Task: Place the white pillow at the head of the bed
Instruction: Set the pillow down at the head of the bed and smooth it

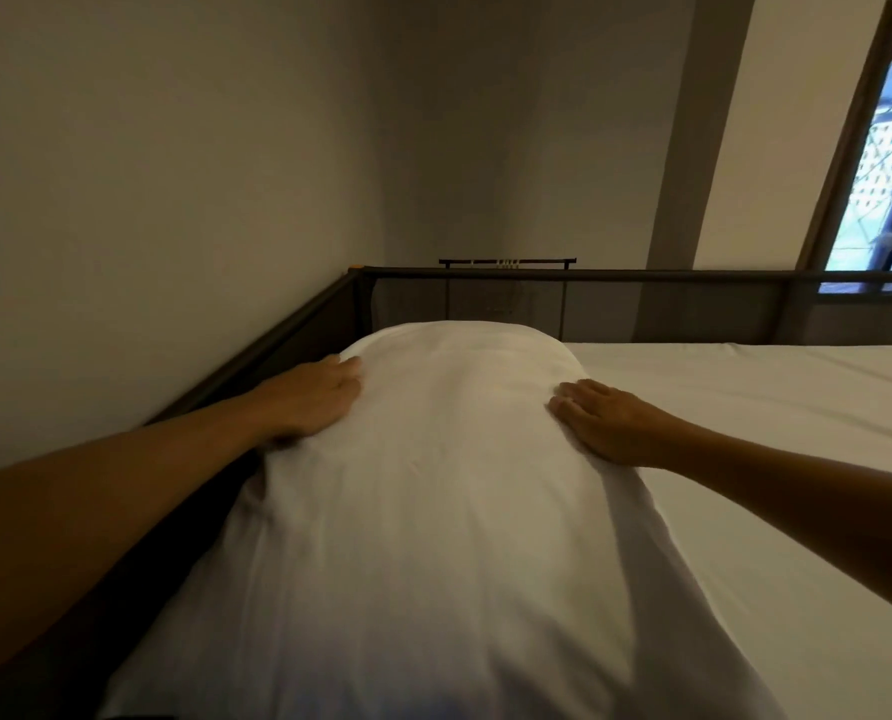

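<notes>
While both hands lie flat on it, the plump white fabric pillow (433,485) stretches lengthwise away from the camera, its far end close to the dark metal bed rail (641,276) and its left flank along the side rail by the plain grey wall (147,174).

Left hand (313,402): palm down on the pillow's left shoulder, fingers extended and close together, nothing pinched. Right hand (607,423): palm down on the right edge, fingers spread a little, pressing the cover, not gripping.

White fitted sheet (771,407) lies smooth and bare to the right.

Judgement: pillow looks set down, or nearly so; the step in hand is seating and squaring it. Whether its far end touches the end rail cannot be told.

To do it well: push evenly with both palms so the far end does not skew; keep the left side off the gap at the side rail, where it could sag; press down lightly, since the soft filling will bulge away from heavy pressure; smooth the cover outward towards the edges.
</notes>
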A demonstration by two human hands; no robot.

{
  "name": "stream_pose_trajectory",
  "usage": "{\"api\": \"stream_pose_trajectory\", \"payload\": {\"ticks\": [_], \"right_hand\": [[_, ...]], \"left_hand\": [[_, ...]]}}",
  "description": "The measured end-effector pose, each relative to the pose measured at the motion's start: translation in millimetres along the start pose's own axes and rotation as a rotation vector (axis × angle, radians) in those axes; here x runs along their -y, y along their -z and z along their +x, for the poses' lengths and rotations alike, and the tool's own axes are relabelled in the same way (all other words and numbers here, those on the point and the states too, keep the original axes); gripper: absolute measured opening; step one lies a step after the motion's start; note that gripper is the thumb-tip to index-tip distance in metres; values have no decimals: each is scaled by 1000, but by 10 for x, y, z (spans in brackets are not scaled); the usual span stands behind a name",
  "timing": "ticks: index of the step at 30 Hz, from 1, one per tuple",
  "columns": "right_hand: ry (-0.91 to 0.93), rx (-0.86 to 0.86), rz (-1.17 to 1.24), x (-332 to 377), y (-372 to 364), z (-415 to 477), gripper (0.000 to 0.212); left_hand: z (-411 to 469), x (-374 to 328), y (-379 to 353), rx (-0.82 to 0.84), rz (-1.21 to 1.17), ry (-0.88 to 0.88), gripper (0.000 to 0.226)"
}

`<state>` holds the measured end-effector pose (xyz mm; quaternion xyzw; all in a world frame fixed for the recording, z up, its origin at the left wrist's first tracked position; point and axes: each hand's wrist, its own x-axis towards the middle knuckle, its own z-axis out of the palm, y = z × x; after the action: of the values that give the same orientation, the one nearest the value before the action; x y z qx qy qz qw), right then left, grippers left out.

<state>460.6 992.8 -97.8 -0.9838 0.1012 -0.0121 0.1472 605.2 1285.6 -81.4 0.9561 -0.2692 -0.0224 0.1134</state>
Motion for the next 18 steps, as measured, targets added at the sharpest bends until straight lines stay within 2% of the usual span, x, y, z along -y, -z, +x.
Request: {"api": "stream_pose_trajectory", "payload": {"ticks": [2, 5, 9, 11, 13, 14, 18], "right_hand": [[-9, -22, -22, 59, 30, -69, 66], [78, -39, -25, 238, -1, -174, 77], [186, -40, -49, 474, -141, -303, 71], [225, -31, -73, 475, -209, -338, 74], [247, -10, -93, 398, -244, -363, 86], [222, 10, -92, 333, -240, -367, 90], [15, 184, -19, 50, -21, -540, 80]], "left_hand": [[-93, -181, 25, -24, 33, -78, 56], [-239, -445, -125, -16, 95, -243, 60], [-374, -601, -377, 16, 107, -347, 60], [-404, -574, -385, 12, 115, -332, 59], [-413, -452, -343, 23, 110, -272, 58], [-428, -373, -295, 38, 101, -223, 58], [-517, -151, 12, 147, 170, 0, 60]]}}
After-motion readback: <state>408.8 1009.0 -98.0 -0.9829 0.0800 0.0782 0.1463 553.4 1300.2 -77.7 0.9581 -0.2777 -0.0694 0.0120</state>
